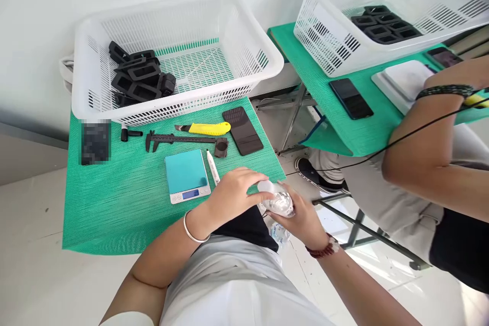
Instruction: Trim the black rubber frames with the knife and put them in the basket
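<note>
My left hand (235, 193) and my right hand (301, 219) meet over the near right edge of the green-matted table (114, 204). Together they grip a clear plastic bottle (277, 201). The left hand's fingers curl over its top end, where the cap is hidden. My right hand cradles the body from below. A silver bangle rings my left wrist and a dark bead bracelet my right. Just left of my hands lie a small digital scale (186, 175) with a teal platform and a white marker pen (213, 167).
A white basket (171, 97) holding several black rectangular frames stands at the back. In front lie a caliper (179, 138), a yellow utility knife (208, 128) and a dark phone (242, 131). At right, another person's arm (428, 147) reaches over a second table with a basket (382, 15) and phone (350, 98).
</note>
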